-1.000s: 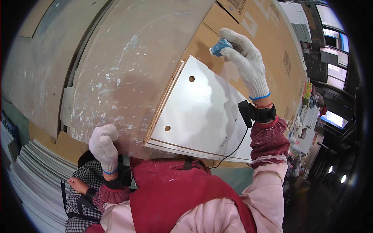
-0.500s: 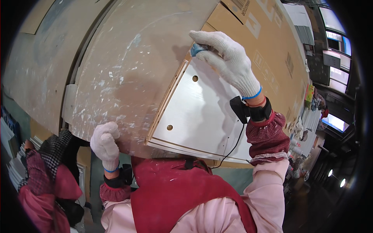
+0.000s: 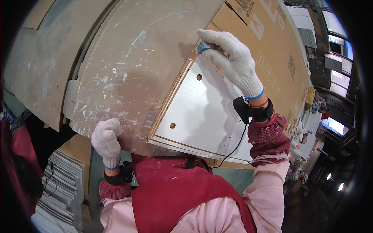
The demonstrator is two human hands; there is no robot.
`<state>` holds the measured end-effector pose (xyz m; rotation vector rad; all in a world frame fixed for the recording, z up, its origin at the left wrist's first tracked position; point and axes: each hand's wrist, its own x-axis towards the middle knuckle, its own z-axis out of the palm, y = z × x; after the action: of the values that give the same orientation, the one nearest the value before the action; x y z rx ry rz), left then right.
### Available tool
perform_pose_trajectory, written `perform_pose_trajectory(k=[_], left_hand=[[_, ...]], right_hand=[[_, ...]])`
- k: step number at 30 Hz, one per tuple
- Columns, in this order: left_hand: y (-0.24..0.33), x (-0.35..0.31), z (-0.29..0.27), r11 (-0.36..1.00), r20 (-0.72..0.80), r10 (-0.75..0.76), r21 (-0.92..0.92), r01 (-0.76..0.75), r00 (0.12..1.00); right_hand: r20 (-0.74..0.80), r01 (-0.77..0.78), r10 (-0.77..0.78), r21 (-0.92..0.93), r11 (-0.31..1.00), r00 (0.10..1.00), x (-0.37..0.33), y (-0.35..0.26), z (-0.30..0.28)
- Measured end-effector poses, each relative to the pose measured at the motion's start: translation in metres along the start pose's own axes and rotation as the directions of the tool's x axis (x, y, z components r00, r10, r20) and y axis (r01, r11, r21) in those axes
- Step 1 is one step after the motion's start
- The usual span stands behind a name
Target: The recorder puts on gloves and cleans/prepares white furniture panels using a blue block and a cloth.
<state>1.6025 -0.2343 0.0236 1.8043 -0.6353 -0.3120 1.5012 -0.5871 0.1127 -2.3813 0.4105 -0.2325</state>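
My right hand (image 3: 233, 58), in a white knitted glove, is closed around a small blue block (image 3: 203, 48), thumb on one side and fingers on the other. The block is at the far corner of a white panel (image 3: 206, 105) with two round holes. More panel edges show beneath it along its left and near sides. At the table's near edge, left of the panel, my gloved left hand (image 3: 107, 140) is curled shut and apart from the panel. Nothing shows in its fingers.
The panel lies partly over printed brown cardboard (image 3: 268, 73) on the right. A paint-marked brown tabletop (image 3: 116, 73) spreads to the left. Stacked boards (image 3: 64, 182) stand at the lower left, beside another person's red clothing (image 3: 25, 155). A black cable (image 3: 235, 145) hangs from my right wrist.
My right hand and the blue block stay at the panel's far corner, with a slight view shift. The other person at the lower left has moved further left, uncovering the stacked boards.
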Motion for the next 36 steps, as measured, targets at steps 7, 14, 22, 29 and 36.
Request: perform_pose_trajectory(k=[7,14,22,29,36], left_hand=[[0.001,-0.001,0.001,0.999,-0.009,-0.017,-0.039,0.017,1.000],[0.016,0.010,-0.001,0.949,0.059,-0.213,-0.224,0.220,0.975],[0.086,0.094,0.032,0.885,0.452,-0.298,-0.198,0.420,0.841],[0.103,0.165,0.132,0.968,0.718,-0.211,0.057,0.246,0.663],[0.092,0.173,0.163,0.955,0.768,-0.277,0.156,0.252,0.578]], right_hand=[[-0.019,0.035,-0.037,-0.081,0.996,0.999,-0.001,-0.007,0.000],[-0.141,-0.251,0.361,0.494,0.832,0.922,-0.025,-0.019,-0.032],[-0.205,-0.344,0.577,0.632,0.695,0.790,-0.118,-0.020,-0.054],[-0.225,-0.329,0.701,0.759,0.561,0.676,-0.187,-0.036,-0.055],[-0.258,-0.295,0.745,0.801,0.521,0.616,-0.230,-0.037,-0.058]])
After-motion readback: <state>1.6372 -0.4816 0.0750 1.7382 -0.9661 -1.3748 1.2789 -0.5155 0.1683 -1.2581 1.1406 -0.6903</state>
